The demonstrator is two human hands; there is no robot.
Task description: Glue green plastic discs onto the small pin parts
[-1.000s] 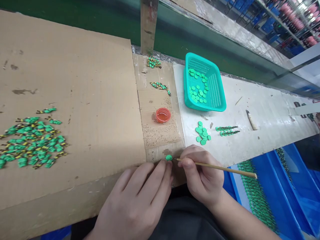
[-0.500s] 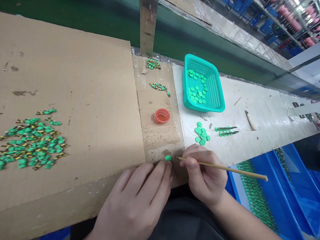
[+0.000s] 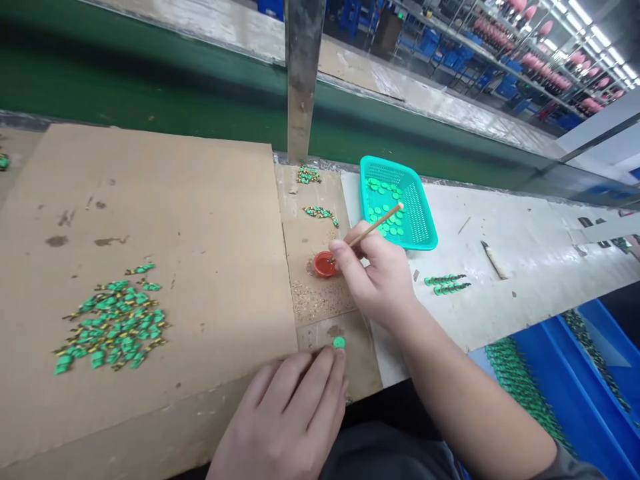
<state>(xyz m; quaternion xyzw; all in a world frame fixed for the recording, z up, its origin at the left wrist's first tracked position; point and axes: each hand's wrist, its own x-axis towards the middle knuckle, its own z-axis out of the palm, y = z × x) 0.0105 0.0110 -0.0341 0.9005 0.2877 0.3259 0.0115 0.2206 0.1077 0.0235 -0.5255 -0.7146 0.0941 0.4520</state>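
Observation:
My right hand (image 3: 377,273) is closed around a thin wooden-handled brush (image 3: 375,225). Its dark tip dips into a small red cup (image 3: 320,268) of reddish liquid. Down at the table's front edge, my left hand (image 3: 295,407) has its fingers pressed together, their tips on a small round green disc (image 3: 339,342). The thumb is hidden beneath. Left of the hands, a pile of small green pieces with black-and-yellow parts (image 3: 120,323) lies on a cardboard sheet (image 3: 215,220).
Behind the right hand stands a turquoise basket (image 3: 425,230) with several green discs inside. Two rows of green-and-dark pieces (image 3: 447,285) and a worn stick-like tool (image 3: 494,260) lie to the right. A metal post (image 3: 301,100) rises at the back. Blue trays (image 3: 565,373) sit lower right.
My right hand has moved up and away from the green disc, taking the brush tip into the red cup. My left hand stays at the disc. The camera view has tilted up.

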